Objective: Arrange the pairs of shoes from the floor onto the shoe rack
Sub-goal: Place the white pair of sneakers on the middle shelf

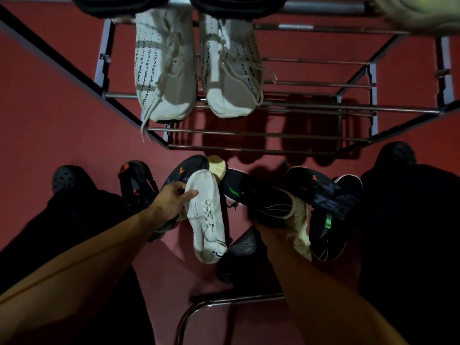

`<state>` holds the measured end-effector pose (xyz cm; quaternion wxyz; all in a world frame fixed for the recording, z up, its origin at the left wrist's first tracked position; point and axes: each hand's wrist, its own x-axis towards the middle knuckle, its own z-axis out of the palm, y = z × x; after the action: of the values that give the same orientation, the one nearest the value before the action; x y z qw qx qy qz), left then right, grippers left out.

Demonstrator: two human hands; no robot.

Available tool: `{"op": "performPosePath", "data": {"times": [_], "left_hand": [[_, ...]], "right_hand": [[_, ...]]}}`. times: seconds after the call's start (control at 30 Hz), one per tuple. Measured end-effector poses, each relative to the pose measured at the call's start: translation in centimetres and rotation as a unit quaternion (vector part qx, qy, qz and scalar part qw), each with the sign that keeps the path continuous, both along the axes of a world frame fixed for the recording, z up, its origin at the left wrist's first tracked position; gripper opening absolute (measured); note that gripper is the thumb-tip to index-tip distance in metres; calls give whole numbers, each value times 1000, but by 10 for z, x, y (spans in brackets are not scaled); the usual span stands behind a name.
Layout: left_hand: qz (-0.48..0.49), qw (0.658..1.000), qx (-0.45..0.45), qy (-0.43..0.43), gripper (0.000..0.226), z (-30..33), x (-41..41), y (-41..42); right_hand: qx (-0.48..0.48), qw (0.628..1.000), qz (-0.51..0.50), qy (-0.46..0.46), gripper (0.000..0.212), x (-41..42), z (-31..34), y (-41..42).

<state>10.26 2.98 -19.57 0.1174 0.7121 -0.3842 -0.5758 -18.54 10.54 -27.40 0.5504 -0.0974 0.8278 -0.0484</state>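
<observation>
A metal shoe rack stands ahead of me on the red floor. A pair of white knit sneakers rests on its middle shelf at the left. On the floor below lies a heap of shoes. My left hand grips a white sneaker by its side, toe pointing toward me. My right hand is mostly hidden under a black sneaker with a green mark and seems to hold it. Dark sneakers with orange marks lie beside them.
Black shoes sit on the rack's top shelf, and a pale shoe is at the top right. A black-and-orange sandal lies at the left. My own feet in black clogs flank the heap. A chrome tube curves near me.
</observation>
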Motion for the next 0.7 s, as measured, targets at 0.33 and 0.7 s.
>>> {"op": "performPosePath", "data": {"times": [0.33,0.7], "left_hand": [[63,998,-15,25,33,9,16,-9],[-18,989,-107,-98,24,51,49,-25]], "right_hand": [[-48,989,-119,-69,82,13,22,2],[-58,965,-27,-252,35,7,66,-19]]}}
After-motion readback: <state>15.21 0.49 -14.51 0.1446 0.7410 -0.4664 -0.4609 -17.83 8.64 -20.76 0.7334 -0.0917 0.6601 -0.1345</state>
